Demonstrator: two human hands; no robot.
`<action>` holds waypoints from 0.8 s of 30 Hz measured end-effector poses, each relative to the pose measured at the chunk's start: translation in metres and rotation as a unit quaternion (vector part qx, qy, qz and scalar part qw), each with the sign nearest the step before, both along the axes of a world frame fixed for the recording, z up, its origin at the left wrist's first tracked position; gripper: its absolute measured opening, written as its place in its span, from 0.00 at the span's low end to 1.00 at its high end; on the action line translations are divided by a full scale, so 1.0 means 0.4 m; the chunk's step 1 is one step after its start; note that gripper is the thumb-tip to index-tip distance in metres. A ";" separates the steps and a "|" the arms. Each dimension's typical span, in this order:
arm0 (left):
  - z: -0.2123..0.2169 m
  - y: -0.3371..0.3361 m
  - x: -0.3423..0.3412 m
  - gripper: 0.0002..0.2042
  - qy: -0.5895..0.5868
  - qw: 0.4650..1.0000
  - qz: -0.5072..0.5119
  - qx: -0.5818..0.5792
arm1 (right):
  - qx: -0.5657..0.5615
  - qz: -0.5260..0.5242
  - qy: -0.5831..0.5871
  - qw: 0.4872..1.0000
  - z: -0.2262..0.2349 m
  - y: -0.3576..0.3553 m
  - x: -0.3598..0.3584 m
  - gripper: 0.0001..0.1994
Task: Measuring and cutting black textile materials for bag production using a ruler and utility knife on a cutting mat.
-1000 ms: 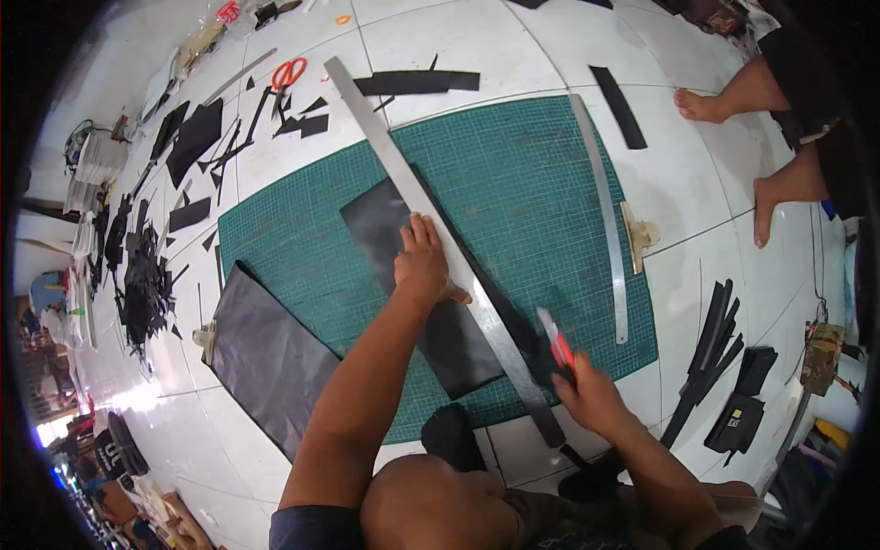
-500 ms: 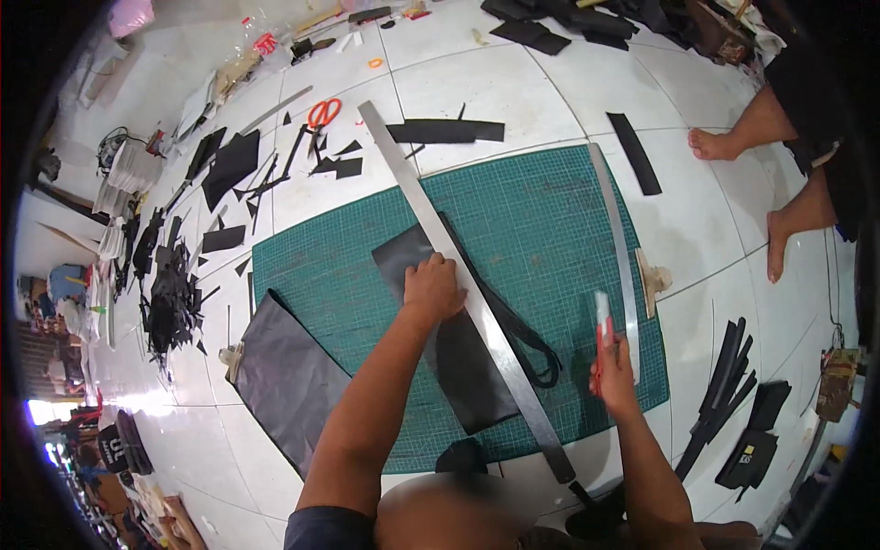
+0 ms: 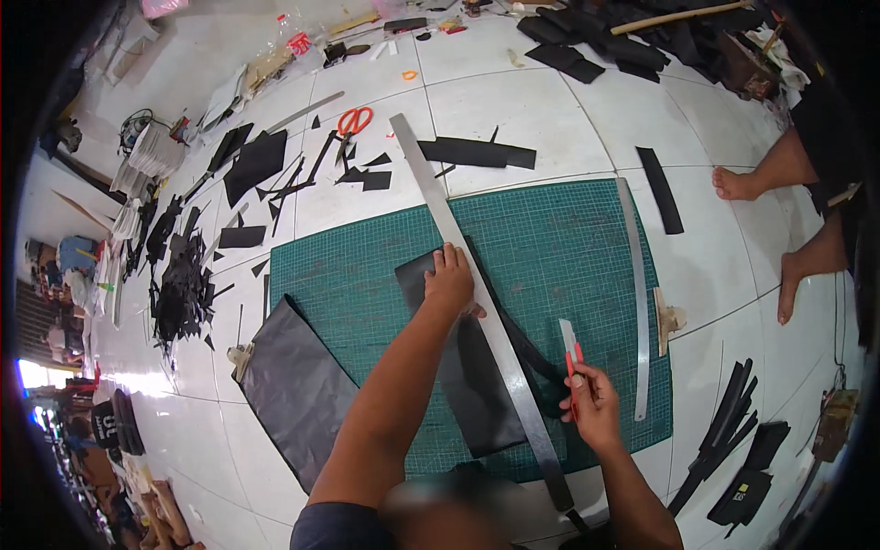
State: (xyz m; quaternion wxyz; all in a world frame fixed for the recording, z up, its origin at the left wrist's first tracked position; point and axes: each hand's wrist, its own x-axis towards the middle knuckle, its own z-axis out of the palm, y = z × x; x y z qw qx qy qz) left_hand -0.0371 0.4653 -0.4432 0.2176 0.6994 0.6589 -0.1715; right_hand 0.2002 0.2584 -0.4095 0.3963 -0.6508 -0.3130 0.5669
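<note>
A long metal ruler (image 3: 507, 362) lies slantwise over a piece of black sheet material (image 3: 477, 390) on the green cutting mat (image 3: 559, 247). My left hand (image 3: 449, 286) is closed at the ruler's left edge, thumb reaching across it, pressing it onto the sheet. To the right of the ruler, my right hand (image 3: 594, 403) grips a red utility knife (image 3: 575, 362). Its blade is out and points away from me, above the mat and apart from the ruler. A narrow black strip (image 3: 524, 344) shows along the ruler's right side.
A larger dark sheet (image 3: 302, 394) overlaps the mat's left edge. A second metal ruler (image 3: 637, 302) lies along its right side, near a clip (image 3: 671, 318). Beyond are orange-handled scissors (image 3: 353, 124) and black scraps (image 3: 183, 293). Another person's bare feet (image 3: 738, 183) are at right.
My right hand has brought the knife left toward the ruler, and the blade now tilts left. My left hand remains on the ruler. The whole view has shifted slightly.
</note>
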 end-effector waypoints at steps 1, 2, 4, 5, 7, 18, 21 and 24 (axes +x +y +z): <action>0.001 -0.001 0.001 0.66 -0.001 1.000 0.002 -0.002 | 0.006 0.011 0.022 1.000 0.000 0.010 -0.003 0.16; 0.003 -0.003 0.001 0.66 -0.008 1.000 -0.002 0.001 | 0.012 0.022 0.044 0.999 0.000 0.016 -0.007 0.17; -0.003 0.000 -0.007 0.67 -0.017 1.000 -0.004 0.006 | 0.005 0.057 0.020 0.998 -0.003 0.027 -0.015 0.17; -0.012 -0.002 -0.017 0.68 -0.031 0.999 -0.013 0.017 | -0.002 0.090 -0.003 0.996 -0.006 0.033 -0.021 0.18; -0.014 -0.008 -0.029 0.68 -0.043 0.999 -0.020 0.027 | 0.023 0.109 -0.054 0.992 -0.018 0.046 -0.037 0.17; 0.016 -0.011 -0.025 0.67 -0.060 0.998 -0.010 0.011 | 0.046 0.027 -0.049 0.997 -0.061 0.190 -0.116 0.16; 0.012 -0.011 -0.019 0.68 -0.061 0.998 -0.014 0.024 | 0.088 0.024 -0.167 0.982 -0.106 0.255 -0.137 0.21; 0.008 -0.009 -0.017 0.68 -0.061 0.998 -0.011 0.023 | 0.194 0.101 -0.298 0.929 -0.169 0.341 -0.173 0.21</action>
